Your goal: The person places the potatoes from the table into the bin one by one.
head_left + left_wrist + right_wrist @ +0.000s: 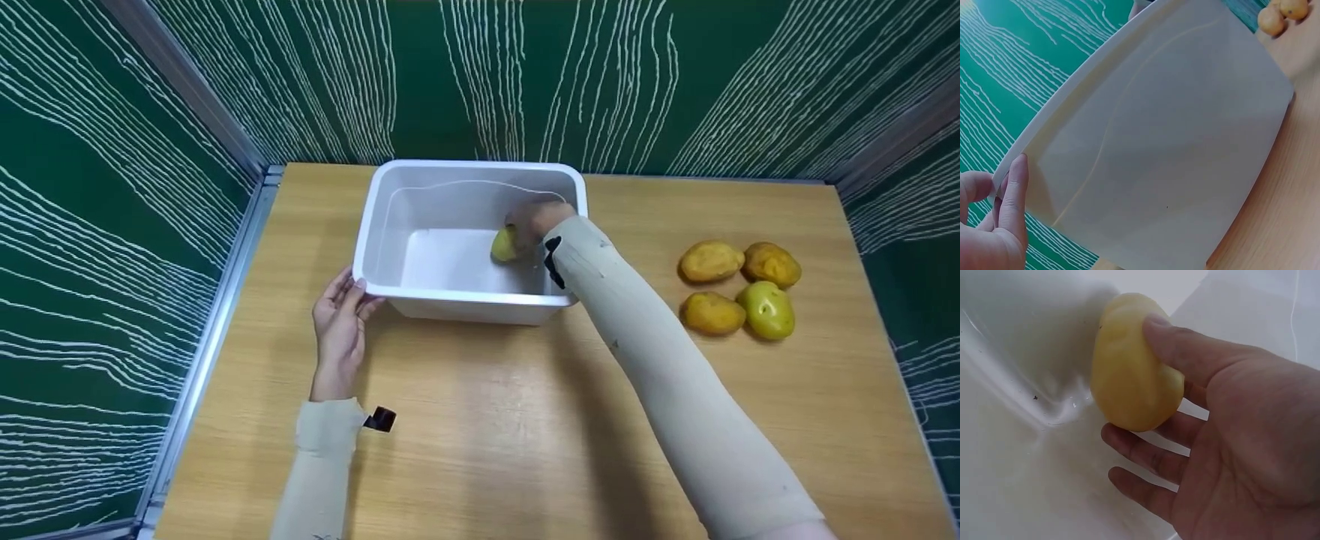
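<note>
A white plastic bin stands at the back of the wooden table. My left hand pinches its rim at the front left corner. The left wrist view shows the thumb on one side of that rim and fingers on the other. My right hand is down inside the bin near the right wall. It holds a yellow, lumpy potato between the thumb and the fingers; two lower fingers spread below it. From the head, part of this potato shows over the bin floor.
To the right of the bin lie three brownish potatoes and a greener, smoother one, grouped close together. Green panels with white wavy lines enclose the table at the back and sides. A metal frame edge runs along the left.
</note>
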Motion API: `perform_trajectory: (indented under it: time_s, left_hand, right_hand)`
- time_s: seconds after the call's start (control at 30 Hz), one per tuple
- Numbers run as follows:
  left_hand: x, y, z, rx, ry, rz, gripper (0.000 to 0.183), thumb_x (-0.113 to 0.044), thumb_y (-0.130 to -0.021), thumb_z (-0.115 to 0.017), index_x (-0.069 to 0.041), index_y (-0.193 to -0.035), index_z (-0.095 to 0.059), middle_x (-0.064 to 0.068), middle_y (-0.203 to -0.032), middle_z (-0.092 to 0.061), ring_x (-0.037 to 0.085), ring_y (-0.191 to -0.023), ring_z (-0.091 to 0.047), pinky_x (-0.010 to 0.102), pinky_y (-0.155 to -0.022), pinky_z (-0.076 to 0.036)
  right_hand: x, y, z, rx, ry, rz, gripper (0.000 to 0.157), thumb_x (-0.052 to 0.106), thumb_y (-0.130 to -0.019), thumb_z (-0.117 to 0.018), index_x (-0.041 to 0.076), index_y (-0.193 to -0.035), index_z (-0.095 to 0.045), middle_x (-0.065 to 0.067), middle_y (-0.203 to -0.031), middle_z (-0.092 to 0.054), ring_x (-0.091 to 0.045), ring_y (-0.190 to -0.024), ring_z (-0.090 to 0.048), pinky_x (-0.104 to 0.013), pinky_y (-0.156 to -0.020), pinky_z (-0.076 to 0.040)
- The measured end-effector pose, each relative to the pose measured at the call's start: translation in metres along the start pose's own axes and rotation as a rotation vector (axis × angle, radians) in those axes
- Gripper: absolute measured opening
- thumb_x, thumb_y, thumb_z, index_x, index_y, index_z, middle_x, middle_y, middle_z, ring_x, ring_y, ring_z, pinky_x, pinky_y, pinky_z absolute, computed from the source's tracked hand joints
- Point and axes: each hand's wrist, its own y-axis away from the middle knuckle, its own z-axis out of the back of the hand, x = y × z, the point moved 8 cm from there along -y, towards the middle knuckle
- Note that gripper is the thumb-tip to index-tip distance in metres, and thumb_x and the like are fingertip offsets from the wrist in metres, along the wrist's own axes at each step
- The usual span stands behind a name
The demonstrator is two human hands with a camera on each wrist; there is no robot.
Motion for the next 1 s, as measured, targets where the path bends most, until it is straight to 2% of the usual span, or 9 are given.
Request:
perform_trajectory:
  time_s: [0.07,0.2,0.3,0.57,0.67,0.8,0.9,0.97,1.0]
  left_hand:
    - [0.000,0.001,-0.001,0.005,0.004,-0.001,0.045,0.008,-0.106,-0.052,0.012,-0.150,-0.043,0.020,-0.134,-0.054,0.023,-0.096,-0.071,0.024,-0.082,-0.069]
    - [0.000,0.002,-0.002,0.025,0.006,-0.011,0.045,0.008,-0.107,-0.051,0.013,-0.150,-0.043,0.021,-0.134,-0.054,0.024,-0.097,-0.072,0.022,-0.081,-0.069]
    - [-0.001,0.002,-0.002,0.035,0.009,-0.018,0.044,0.008,-0.107,-0.051,0.013,-0.150,-0.043,0.022,-0.134,-0.055,0.024,-0.097,-0.073,0.021,-0.079,-0.069]
    - [0.002,0.001,-0.002,0.023,0.005,-0.007,0.044,0.007,-0.107,-0.052,0.012,-0.150,-0.043,0.023,-0.137,-0.054,0.022,-0.094,-0.074,0.022,-0.080,-0.069]
    - [0.003,0.002,-0.002,0.011,0.002,-0.001,0.045,0.007,-0.107,-0.052,0.012,-0.150,-0.043,0.023,-0.137,-0.054,0.022,-0.094,-0.073,0.023,-0.079,-0.069]
    - [0.003,0.002,-0.001,0.000,0.002,0.004,0.044,0.007,-0.106,-0.053,0.011,-0.150,-0.044,0.021,-0.135,-0.056,0.024,-0.095,-0.073,0.023,-0.079,-0.069]
    - [0.002,0.001,0.000,-0.005,0.014,0.002,0.044,0.007,-0.106,-0.053,0.011,-0.149,-0.045,0.021,-0.134,-0.056,0.025,-0.096,-0.073,0.024,-0.078,-0.070]
    - [0.001,0.000,0.001,-0.006,0.024,0.001,0.044,0.008,-0.106,-0.053,0.011,-0.149,-0.045,0.021,-0.134,-0.056,0.024,-0.095,-0.073,0.024,-0.078,-0.070]
    - [0.001,0.000,0.001,-0.006,0.030,0.000,0.044,0.008,-0.105,-0.053,0.011,-0.149,-0.045,0.021,-0.134,-0.056,0.023,-0.094,-0.073,0.024,-0.078,-0.070]
  right_hand:
    - [-0.001,0.002,0.000,-0.005,-0.021,-0.011,0.038,0.014,-0.097,-0.074,0.014,-0.133,-0.061,-0.008,-0.127,-0.061,-0.029,-0.118,-0.056,-0.046,-0.111,-0.052]
    - [0.001,0.001,0.000,0.012,0.127,0.049,0.038,0.012,-0.099,-0.069,0.013,-0.136,-0.059,-0.009,-0.124,-0.059,-0.028,-0.113,-0.055,-0.040,-0.100,-0.052]
    - [0.001,0.001,0.000,0.009,0.166,0.056,0.036,0.014,-0.101,-0.067,0.012,-0.137,-0.058,-0.010,-0.125,-0.061,-0.027,-0.110,-0.056,-0.038,-0.094,-0.052]
    - [-0.005,0.004,-0.002,-0.024,-0.026,-0.020,0.035,0.017,-0.104,-0.065,0.012,-0.138,-0.057,-0.006,-0.130,-0.061,-0.027,-0.120,-0.054,-0.043,-0.109,-0.051]
    - [-0.006,0.006,-0.003,-0.030,-0.051,-0.033,0.036,0.020,-0.106,-0.064,0.013,-0.140,-0.056,-0.006,-0.132,-0.061,-0.027,-0.122,-0.054,-0.046,-0.114,-0.050]
    - [-0.003,0.010,0.000,-0.036,-0.022,-0.005,0.042,0.014,-0.100,-0.071,0.015,-0.140,-0.057,-0.006,-0.134,-0.061,-0.028,-0.122,-0.055,-0.050,-0.118,-0.049]
    - [0.002,0.014,0.003,-0.036,-0.035,0.010,0.044,0.012,-0.095,-0.076,0.017,-0.135,-0.058,-0.005,-0.129,-0.062,-0.028,-0.118,-0.057,-0.048,-0.112,-0.054]
    - [0.009,0.016,0.004,-0.017,0.025,0.041,0.047,0.013,-0.093,-0.078,0.020,-0.135,-0.059,-0.003,-0.126,-0.062,-0.027,-0.115,-0.058,-0.046,-0.107,-0.056]
    - [0.014,0.016,0.003,0.012,0.097,0.071,0.047,0.014,-0.094,-0.077,0.021,-0.137,-0.059,-0.003,-0.125,-0.063,-0.027,-0.114,-0.058,-0.046,-0.105,-0.057]
